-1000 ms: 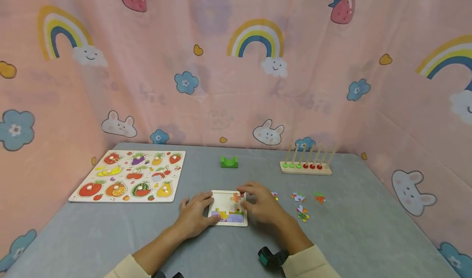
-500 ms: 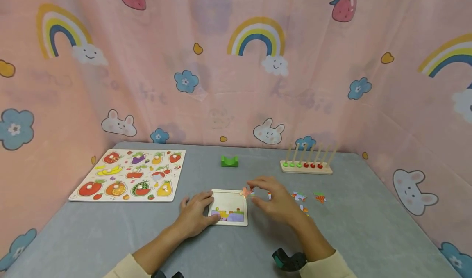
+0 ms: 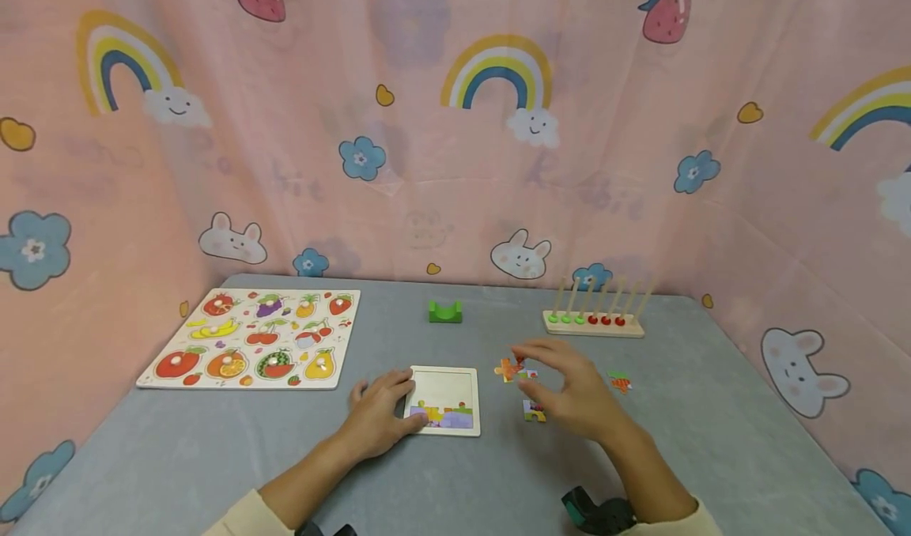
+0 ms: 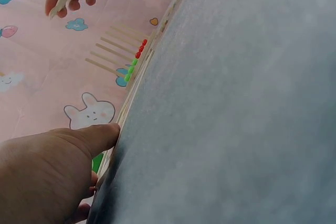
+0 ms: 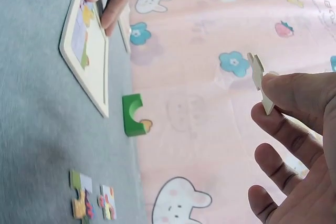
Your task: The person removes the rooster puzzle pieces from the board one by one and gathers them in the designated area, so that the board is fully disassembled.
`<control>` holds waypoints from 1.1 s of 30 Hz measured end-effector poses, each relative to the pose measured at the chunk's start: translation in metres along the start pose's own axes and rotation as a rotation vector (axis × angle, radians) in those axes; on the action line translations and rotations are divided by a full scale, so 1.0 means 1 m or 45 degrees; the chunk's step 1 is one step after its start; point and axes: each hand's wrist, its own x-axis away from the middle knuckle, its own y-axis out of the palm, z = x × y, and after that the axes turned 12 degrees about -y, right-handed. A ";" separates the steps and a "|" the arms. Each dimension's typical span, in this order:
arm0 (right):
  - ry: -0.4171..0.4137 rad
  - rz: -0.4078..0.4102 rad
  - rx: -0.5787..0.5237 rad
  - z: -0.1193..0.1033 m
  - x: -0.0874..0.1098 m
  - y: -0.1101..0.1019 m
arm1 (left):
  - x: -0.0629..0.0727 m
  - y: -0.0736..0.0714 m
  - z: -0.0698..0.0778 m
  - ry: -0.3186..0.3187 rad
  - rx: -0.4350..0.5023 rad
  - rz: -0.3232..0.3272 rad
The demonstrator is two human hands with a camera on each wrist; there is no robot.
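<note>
My left hand (image 3: 379, 417) grips the left side of a small wooden puzzle tray (image 3: 441, 383), thumb over its near corner. Fitted purple, yellow and green pieces (image 3: 451, 417) fill the tray's near part; bare wood shows beyond them. To the right of the tray, my right hand (image 3: 572, 390) pinches an orange puzzle piece (image 3: 506, 370) between thumb and index finger. In the right wrist view that piece (image 5: 256, 72) is raised, its pale wooden back and edge showing, the other fingers spread loosely. A loose puzzle piece (image 3: 534, 411) lies on the table beneath this hand.
Another loose piece (image 3: 620, 382) lies right of my right hand. A fruit puzzle board (image 3: 274, 338) lies at the left. Toward the back stand a green notched block (image 3: 444, 313) and a pegged bead rack (image 3: 594, 325). A pink patterned curtain (image 3: 427, 196) hangs behind the table.
My right hand has lifted the orange piece away from the tray and carried it right, over the loose pieces. The left hand has stayed on the tray.
</note>
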 end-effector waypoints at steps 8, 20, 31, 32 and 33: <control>-0.007 0.024 0.064 0.005 0.016 -0.023 | -0.001 0.002 0.000 0.001 0.002 0.004; 0.010 0.038 0.117 0.013 0.036 -0.053 | -0.001 0.000 -0.001 0.013 0.002 0.015; 0.116 0.069 0.092 0.026 0.058 -0.069 | -0.001 0.001 -0.001 0.008 -0.002 0.013; 0.129 0.068 0.095 0.027 0.061 -0.070 | -0.001 0.001 -0.001 0.008 0.000 0.012; 0.141 0.065 0.099 0.029 0.063 -0.071 | -0.001 0.001 -0.001 0.008 0.001 0.011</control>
